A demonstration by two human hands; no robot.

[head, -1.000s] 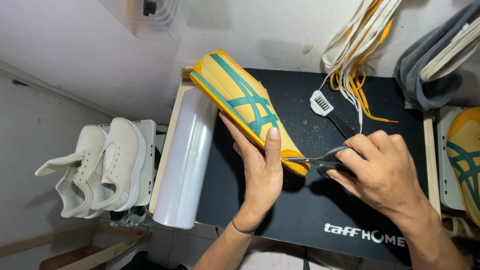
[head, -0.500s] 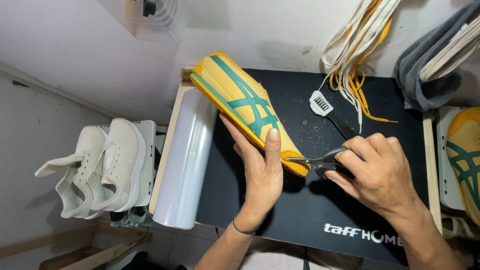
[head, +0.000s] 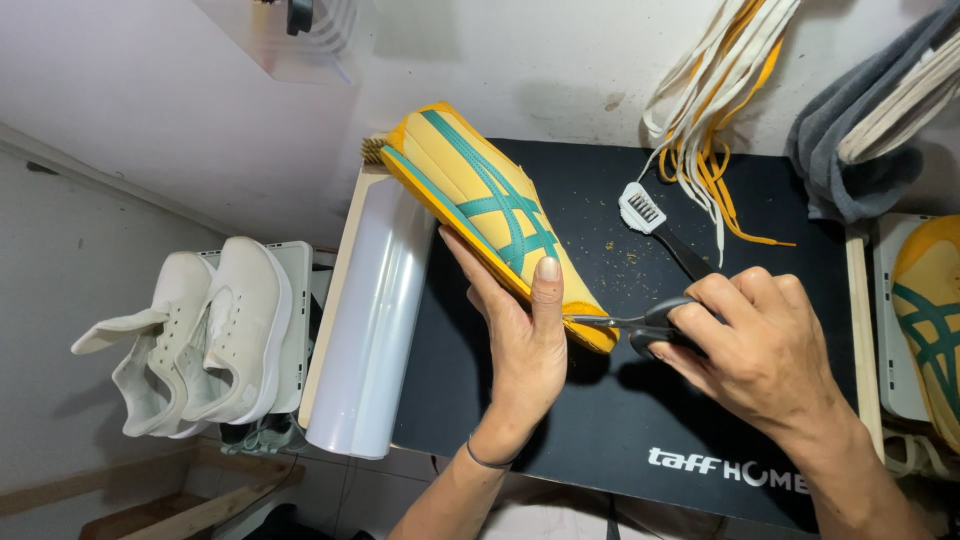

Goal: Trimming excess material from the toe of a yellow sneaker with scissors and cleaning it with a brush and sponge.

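The left hand holds a yellow shoe from underneath. Its fingers wrap the sole side and its thumb presses flat on the soft yellow top, near the heel end. The shoe is long and narrow, with green stripes that cross on its side. It looks like smooth leather with a fuzzy yellow edge. It tilts up over a black mat, with its toe pointing to the far left corner.

The right hand is curled tight around the dark handles of small scissors. The thin metal blades point left and touch the heel end of the shoe, right beside the left thumb.

The mat is flat and dark, with tiny brown crumbs on it. A little brush with a white head and black handle lies on it, behind the right hand. A smooth, shiny white roll lies along the left edge of the mat. Yellow and cream laces hang down the wall at the back. A soft grey cloth sits at the far right. Two white shoes rest on a low stand to the left. Another yellow shoe peeks in at the right edge.

From the earlier picture, almost nothing differs. Both hands, the shoe and the scissors stay in the same place.
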